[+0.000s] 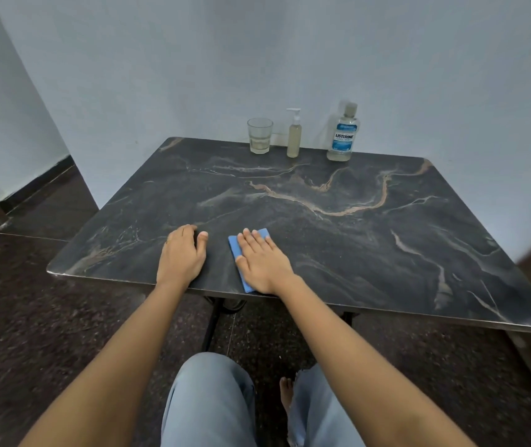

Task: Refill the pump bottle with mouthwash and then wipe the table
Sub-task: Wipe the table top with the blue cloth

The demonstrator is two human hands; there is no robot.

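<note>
Head view, looking down from a person's own eyes at a dark marble-patterned table (pixel 338 240) with tan and pale veins, which fills the middle of the frame and stands against a pale blue-grey wall (pixel 193 59). Two bare forearms reach up from the bottom edge of the frame to the table's near edge, left of centre. The left hand (pixel 181 253) rests palm down on the bare tabletop, fingers loosely curled and grasping nothing, thumb pointing toward the other hand. Just to its right, the right hand (pixel 262 261) lies flat with fingers stretched out and together, pressing down on a blue cloth (pixel 236 253); the hand is not closed around it. The cloth is folded into a narrow strip, shows along the hand's left side and beyond the fingertips, and its lower end reaches the table's near edge. In the upper centre of the frame, along the table's far edge by the wall, three things stand upright in a row, apart from one another: a clear glass (pixel 260 135) on the left, a slim pump bottle (pixel 293 133) with a white pump and pale yellowish liquid in the middle, and a capped mouthwash bottle (pixel 343 133) with a blue label on the right. At the bottom centre, light blue trousers (pixel 209 404) and a bare foot (pixel 286 393) show above a dark speckled floor (pixel 48 317).
</note>
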